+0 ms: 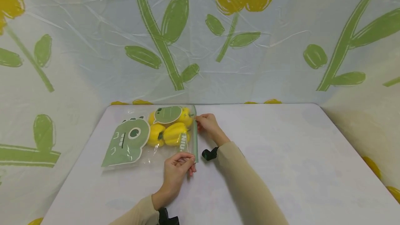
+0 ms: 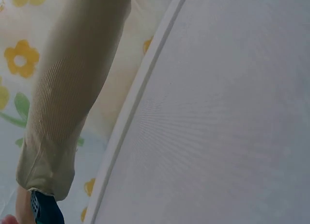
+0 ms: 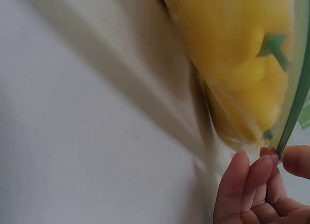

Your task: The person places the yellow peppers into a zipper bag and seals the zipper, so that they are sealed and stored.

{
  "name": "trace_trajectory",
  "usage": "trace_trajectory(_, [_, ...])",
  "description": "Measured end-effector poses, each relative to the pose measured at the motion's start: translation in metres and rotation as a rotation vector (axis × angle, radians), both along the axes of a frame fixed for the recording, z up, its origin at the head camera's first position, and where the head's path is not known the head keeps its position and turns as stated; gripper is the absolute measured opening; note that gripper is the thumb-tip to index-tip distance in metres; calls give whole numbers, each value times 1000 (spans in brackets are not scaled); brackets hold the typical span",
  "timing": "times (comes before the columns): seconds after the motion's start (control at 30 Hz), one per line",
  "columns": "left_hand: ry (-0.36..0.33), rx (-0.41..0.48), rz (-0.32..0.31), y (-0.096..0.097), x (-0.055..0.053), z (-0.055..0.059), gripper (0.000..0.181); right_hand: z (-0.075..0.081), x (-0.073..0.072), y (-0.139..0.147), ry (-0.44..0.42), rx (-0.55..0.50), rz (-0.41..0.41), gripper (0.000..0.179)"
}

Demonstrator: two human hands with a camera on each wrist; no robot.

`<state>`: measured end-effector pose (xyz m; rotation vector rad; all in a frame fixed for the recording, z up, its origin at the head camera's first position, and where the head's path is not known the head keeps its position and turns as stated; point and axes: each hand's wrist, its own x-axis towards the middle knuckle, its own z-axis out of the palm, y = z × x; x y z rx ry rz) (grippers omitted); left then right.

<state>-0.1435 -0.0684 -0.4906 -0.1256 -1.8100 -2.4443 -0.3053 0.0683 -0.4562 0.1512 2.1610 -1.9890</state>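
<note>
A clear zip bag (image 1: pixel 142 160) with a green monster print lies on the table, its green zip strip (image 1: pixel 196 138) facing right. Inside are several yellow bell peppers (image 1: pixel 175 134), whose green stems show through the plastic in the right wrist view. My right hand (image 1: pixel 208 124) pinches the far end of the strip between thumb and fingertips. At the strip's near end, my left hand (image 1: pixel 177 169) pinches the bag's corner with thumb and forefinger. The right wrist view shows the right hand's fingers (image 3: pixel 259 173) at the strip's end, just beside the peppers.
The white table (image 1: pixel 281 155) stands against a flowered cloth backdrop (image 1: pixel 265 68). A black wrist mount (image 1: pixel 210 153) sits at the right cuff. The left wrist view shows mostly table surface, its edge (image 2: pixel 131 112) and a beige sleeve (image 2: pixel 72 88).
</note>
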Motion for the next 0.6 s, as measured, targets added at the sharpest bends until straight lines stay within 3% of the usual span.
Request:
trace_trajectory(0.23, [70, -7, -31, -3, 0, 0, 16, -3, -17, -3, 2, -10, -64, 22])
trace_trajectory(0.6, [59, 0, -38, -4, 2, 2, 15, -1, -42, -5, -35, -11, -106, 24])
